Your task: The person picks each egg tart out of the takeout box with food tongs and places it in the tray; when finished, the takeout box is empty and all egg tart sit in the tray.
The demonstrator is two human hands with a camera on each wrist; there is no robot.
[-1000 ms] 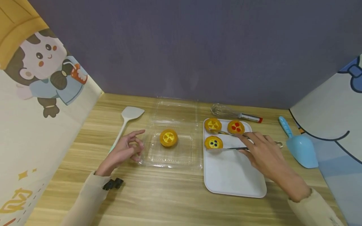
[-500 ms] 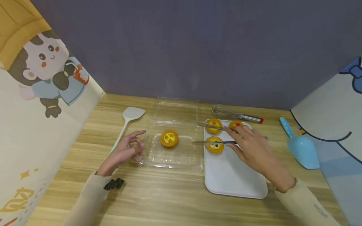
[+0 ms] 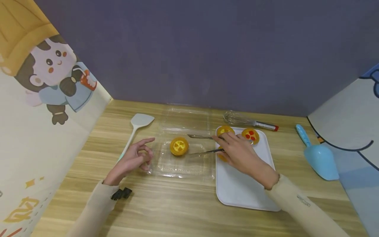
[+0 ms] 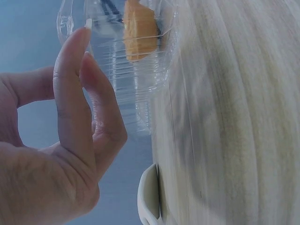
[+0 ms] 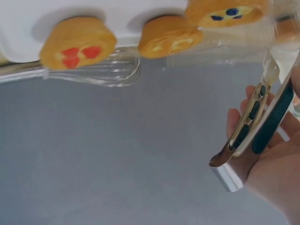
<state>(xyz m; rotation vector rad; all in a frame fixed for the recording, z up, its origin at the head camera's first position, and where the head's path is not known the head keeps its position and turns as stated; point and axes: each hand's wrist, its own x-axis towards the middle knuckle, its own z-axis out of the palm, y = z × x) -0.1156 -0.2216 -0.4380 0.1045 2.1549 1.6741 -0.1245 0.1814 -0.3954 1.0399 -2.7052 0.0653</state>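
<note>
My right hand (image 3: 241, 153) grips metal tongs (image 5: 266, 117) by their dark-padded arms. Their tips are spread apart over the right part of a clear plastic box (image 3: 183, 169), just right of an egg tart (image 3: 179, 146) with yellow wedges on top. Loosely bent, the fingers of my left hand (image 3: 134, 161) hold nothing beside the box's left edge. Under and behind my right hand, a white tray (image 3: 245, 192) bears a red-topped tart (image 3: 250, 135), a yellow-topped tart (image 3: 225, 129) and a tart with blue dots (image 5: 229, 14), mostly hidden in the head view.
A whisk (image 3: 251, 121) lies behind the tray and a blue scoop (image 3: 321, 161) to its right. At the left is a white spatula (image 3: 141, 120). The box's lid (image 3: 186, 120) lies folded back toward the dark rear wall (image 3: 201, 59).
My right hand has carried the tongs left, from around the tarts on the tray to beside the tart in the box. My left hand has stayed in place.
</note>
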